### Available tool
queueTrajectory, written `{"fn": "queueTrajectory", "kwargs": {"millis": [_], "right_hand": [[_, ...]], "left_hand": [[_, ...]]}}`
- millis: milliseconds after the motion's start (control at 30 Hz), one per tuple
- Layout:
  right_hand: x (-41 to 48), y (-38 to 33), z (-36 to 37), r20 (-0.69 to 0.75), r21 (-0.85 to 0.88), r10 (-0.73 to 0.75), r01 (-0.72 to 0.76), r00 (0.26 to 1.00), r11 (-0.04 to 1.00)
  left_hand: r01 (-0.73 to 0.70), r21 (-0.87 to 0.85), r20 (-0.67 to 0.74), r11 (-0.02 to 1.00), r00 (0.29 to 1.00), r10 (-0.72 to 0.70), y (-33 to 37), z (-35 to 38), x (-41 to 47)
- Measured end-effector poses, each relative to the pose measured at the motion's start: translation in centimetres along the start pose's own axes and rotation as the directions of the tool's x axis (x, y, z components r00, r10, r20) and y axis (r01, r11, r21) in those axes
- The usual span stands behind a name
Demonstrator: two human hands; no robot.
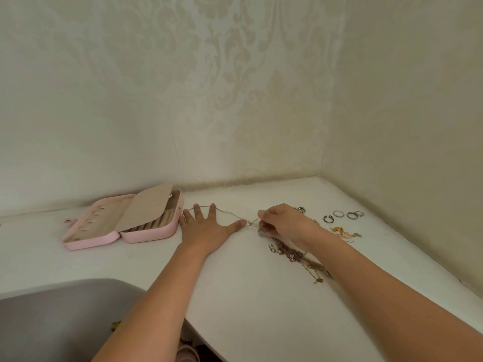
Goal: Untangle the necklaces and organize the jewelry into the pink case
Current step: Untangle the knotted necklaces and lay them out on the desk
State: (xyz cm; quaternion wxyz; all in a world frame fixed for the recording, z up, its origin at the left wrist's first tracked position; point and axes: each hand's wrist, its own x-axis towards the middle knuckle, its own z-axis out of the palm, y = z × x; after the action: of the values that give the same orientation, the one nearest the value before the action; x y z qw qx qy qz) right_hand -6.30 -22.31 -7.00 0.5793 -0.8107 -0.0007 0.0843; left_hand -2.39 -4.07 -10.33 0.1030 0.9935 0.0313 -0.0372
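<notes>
Left hand (207, 226) flat on white counter (235, 283), fingers spread, thin chain (227, 213) looped round fingertips. Right hand (281, 222) pinches chain's right end. Open pink case (122, 220) far left. Tangled necklaces (295, 254) near right wrist; rings (342, 215) far right.

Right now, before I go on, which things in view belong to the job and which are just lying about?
Job:
- thin chain, stretched from the spread left hand to the pinching right hand
- tangled chains
- rings
- small gold pieces
- pink case, open

Lying about:
- grey basin
</notes>
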Motion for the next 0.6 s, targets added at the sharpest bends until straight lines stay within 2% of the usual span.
{"fn": "queueTrajectory", "kwargs": {"millis": [133, 233, 300, 367, 433, 500, 600], "right_hand": [[-0.1, -0.1, -0.7, 0.035, 0.211, -0.031, 0.023, 0.999, 0.977], [-0.4, -0.3, -1.3, 0.059, 0.449, -0.044, 0.013, 0.997, 0.893], [-0.8, -0.6, -1.9, 0.072, 0.527, -0.040, -0.004, 0.997, 0.850], [-1.2, -0.9, -2.9, 0.064, 0.400, -0.026, -0.002, 0.998, 0.916], [-1.8, -1.0, -3.6, 0.019, 0.089, -0.017, 0.015, 1.000, 0.996], [-2.0, -1.0, -3.6, -0.090, -0.173, -0.076, 0.059, 0.993, 0.983], [-1.9, -1.0, -2.4, -0.269, -0.381, -0.225, 0.111, 0.936, 0.918]], "left_hand": [[0.005, 0.002, 0.003, 1.000, 1.000, -0.005, 0.0, 0.0, 0.0], [0.007, 0.007, 0.001, 1.000, 1.000, -0.007, 0.0, 0.0, 0.0], [0.008, 0.007, 0.003, 1.000, 1.000, -0.008, 0.0, 0.0, 0.0], [0.006, 0.007, 0.009, 1.000, 1.000, -0.006, 0.0, 0.0, -0.1], [0.006, 0.006, 0.009, 1.000, 1.000, -0.006, 0.0, -0.1, 0.0], [0.007, 0.011, 0.009, 1.000, 1.000, -0.007, 0.0, -0.1, 0.0], [0.003, 0.026, 0.007, 1.000, 1.000, -0.003, 0.0, -0.1, -0.3]]}}
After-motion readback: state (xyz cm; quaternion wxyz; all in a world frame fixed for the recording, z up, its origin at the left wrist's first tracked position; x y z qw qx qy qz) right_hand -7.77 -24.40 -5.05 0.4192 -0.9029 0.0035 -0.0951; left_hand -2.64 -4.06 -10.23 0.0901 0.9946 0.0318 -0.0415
